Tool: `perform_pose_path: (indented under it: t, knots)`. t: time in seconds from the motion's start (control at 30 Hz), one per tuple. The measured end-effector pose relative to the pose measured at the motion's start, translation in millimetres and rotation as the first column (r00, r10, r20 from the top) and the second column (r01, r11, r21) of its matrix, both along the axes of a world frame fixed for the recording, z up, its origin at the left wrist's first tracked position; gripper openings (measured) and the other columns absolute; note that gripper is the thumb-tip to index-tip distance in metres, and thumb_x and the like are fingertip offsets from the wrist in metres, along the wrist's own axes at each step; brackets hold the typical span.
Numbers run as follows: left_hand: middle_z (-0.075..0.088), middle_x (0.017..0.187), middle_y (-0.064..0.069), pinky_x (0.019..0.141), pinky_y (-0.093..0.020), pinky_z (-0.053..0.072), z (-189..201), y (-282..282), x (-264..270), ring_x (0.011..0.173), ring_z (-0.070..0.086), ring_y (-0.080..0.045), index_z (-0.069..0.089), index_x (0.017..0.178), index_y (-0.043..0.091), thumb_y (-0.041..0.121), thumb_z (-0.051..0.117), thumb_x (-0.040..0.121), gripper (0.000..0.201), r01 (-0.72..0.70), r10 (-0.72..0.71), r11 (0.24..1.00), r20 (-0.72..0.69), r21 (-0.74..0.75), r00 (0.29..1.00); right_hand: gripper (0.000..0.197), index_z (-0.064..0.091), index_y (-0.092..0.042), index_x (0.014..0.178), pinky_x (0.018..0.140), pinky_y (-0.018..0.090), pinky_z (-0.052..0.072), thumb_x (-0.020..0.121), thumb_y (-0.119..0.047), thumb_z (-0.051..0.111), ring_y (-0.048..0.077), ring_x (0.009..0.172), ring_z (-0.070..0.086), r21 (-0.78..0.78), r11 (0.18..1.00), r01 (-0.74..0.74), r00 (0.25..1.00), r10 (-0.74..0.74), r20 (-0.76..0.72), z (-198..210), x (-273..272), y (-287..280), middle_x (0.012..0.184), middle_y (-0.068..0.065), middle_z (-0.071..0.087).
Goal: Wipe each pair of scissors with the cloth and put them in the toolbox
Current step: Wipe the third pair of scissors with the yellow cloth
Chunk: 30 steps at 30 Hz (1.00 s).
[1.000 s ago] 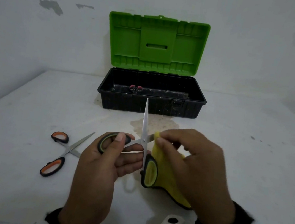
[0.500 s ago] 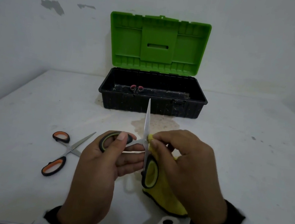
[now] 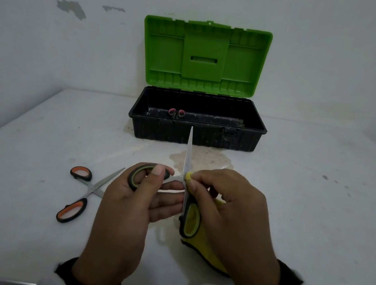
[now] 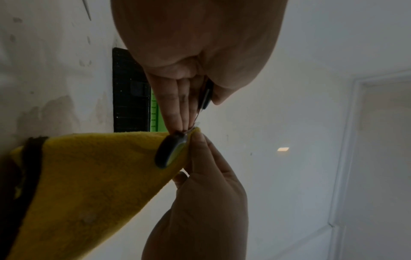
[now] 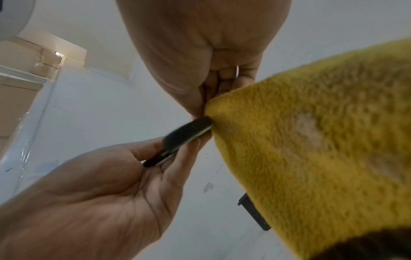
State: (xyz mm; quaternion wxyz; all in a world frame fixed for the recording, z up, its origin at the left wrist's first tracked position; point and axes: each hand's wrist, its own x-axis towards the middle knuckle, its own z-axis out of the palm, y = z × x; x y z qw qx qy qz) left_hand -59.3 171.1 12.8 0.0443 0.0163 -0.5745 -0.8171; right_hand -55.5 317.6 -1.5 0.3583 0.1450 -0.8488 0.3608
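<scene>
Between hands: green-handled scissors (image 3: 185, 184) held open above the surface (image 3: 305, 204), 1 blade pointing away toward the toolbox (image 3: 197, 129).
Left hand: left hand (image 3: 126, 208) clamped on 1 handle loop, thumb over the top, fingers under.
Right hand: right hand (image 3: 227, 218) pinches the yellow cloth (image 3: 206, 251) round the blade close to the pivot; rest of cloth hangs below the palm.
Change: vs 1.0 s ago the cloth pinch sits closer in to the blade, near the pivot; blade tip reads a bit further off toward the box. Left grip unchanged.
Meaning: judged mid-wipe on pair 2, stroke prob. starting at the pivot end; not ready for the box yet.
Beyond hands: toolbox open, lid up; pink-handled scissors (image 3: 176, 113) already inside, so 1 pair looks done.
Left of left hand: orange-handled scissors (image 3: 76, 193) lying open on the surface, well apart from both hands, untouched.
Head view only: the box contents, the orange pair, the full blade length.
Left wrist view only: cloth (image 4: 89, 184) draped wide w/ dark trim, fingertips (image 4: 198, 139) of the right hand meeting at the pinch beside the dark handle.
Right wrist view only: left palm from below, fingers under the handle (image 5: 189, 132); cloth pile blurred, blade hidden.
Risk: bare edge near the fingertips; keep cloth between.
</scene>
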Motion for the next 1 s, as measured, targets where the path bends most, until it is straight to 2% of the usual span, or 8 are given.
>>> perform_pose_path:
  t: [0.2,0.37,0.47,0.57,0.67,0.77,0.9,1.0]
  knots:
    - [0.072,0.064,-0.007,0.049,-0.022,0.053,-2,2,-2,0.053,0.068,-0.014,0.068,0.084,0.006,0.029,0.064,0.081,0.023,-0.07,0.069,0.997,-0.03,-0.043,0.997,0.01,0.077,-0.02,0.092,0.077,0.008,0.045,0.085,-0.025,0.07,-0.002,0.078,0.057,0.014,0.999,-0.049,0.997,0.048,0.054,6,9,0,0.083,-0.015,0.069]
    - [0.072,0.07,-0.005,0.059,-0.026,0.055,-8,2,-7,0.065,0.068,-0.015,0.07,0.077,0.014,0.033,0.07,0.071,0.02,-0.097,0.097,0.995,-0.015,0.015,0.995,0.006,0.075,-0.03,0.087,0.071,0.005,0.042,0.083,-0.032,0.071,0.0,0.078,0.062,-0.065,0.995,-0.07,0.989,0.078,0.129,15,19,12,0.078,-0.022,0.067]
    - [0.073,0.071,-0.005,0.062,-0.025,0.059,-6,2,-10,0.069,0.072,-0.016,0.067,0.08,0.011,0.027,0.068,0.072,0.018,-0.057,0.054,0.983,0.018,0.174,0.998,0.007,0.074,-0.032,0.083,0.067,0.003,0.042,0.081,-0.026,0.077,-0.001,0.079,0.061,-0.121,0.99,-0.073,0.979,0.094,0.18,16,24,20,0.08,-0.02,0.068]
    - [0.068,0.063,0.003,0.058,-0.024,0.058,-2,4,-8,0.064,0.072,-0.013,0.064,0.079,0.014,0.033,0.063,0.074,0.02,-0.074,0.058,0.961,0.065,0.268,0.996,0.014,0.073,-0.033,0.078,0.066,0.004,0.042,0.079,-0.02,0.079,-0.002,0.078,0.061,-0.143,0.988,-0.067,0.97,0.098,0.223,16,26,23,0.078,-0.019,0.069]
    - [0.063,0.061,0.005,0.06,-0.03,0.054,-1,6,-8,0.058,0.069,-0.016,0.064,0.083,0.017,0.047,0.054,0.085,0.031,-0.154,0.138,0.972,0.101,0.175,0.985,0.012,0.073,-0.034,0.076,0.066,0.005,0.043,0.08,-0.023,0.076,-0.002,0.078,0.061,-0.134,0.99,-0.049,0.957,0.085,0.279,14,26,27,0.077,-0.02,0.069]
    - [0.055,0.059,0.003,0.059,-0.034,0.054,4,5,-6,0.051,0.064,-0.02,0.062,0.085,0.013,0.047,0.044,0.098,0.04,-0.182,0.166,0.975,0.129,0.127,0.978,0.012,0.073,-0.034,0.072,0.063,0.008,0.045,0.08,-0.025,0.076,-0.001,0.073,0.062,-0.121,0.993,-0.007,0.93,0.051,0.365,12,21,40,0.074,-0.021,0.07]
    - [0.05,0.054,0.001,0.051,-0.031,0.054,11,1,-4,0.045,0.06,-0.021,0.061,0.092,0.006,0.041,0.04,0.102,0.042,-0.12,0.111,0.992,0.145,0.05,0.983,0.015,0.073,-0.031,0.072,0.06,0.01,0.046,0.082,-0.021,0.076,0.001,0.07,0.065,-0.132,0.982,0.134,0.927,-0.077,0.367,10,7,70,0.071,-0.02,0.07]
    - [0.052,0.06,-0.003,0.056,-0.035,0.052,14,0,-4,0.047,0.06,-0.024,0.063,0.095,0.006,0.034,0.044,0.102,0.034,-0.015,0.009,0.999,0.159,0.036,0.987,0.015,0.072,-0.031,0.074,0.061,0.013,0.048,0.084,-0.02,0.075,0.004,0.073,0.065,-0.134,0.975,0.176,0.943,-0.127,0.309,18,0,80,0.075,-0.02,0.07]
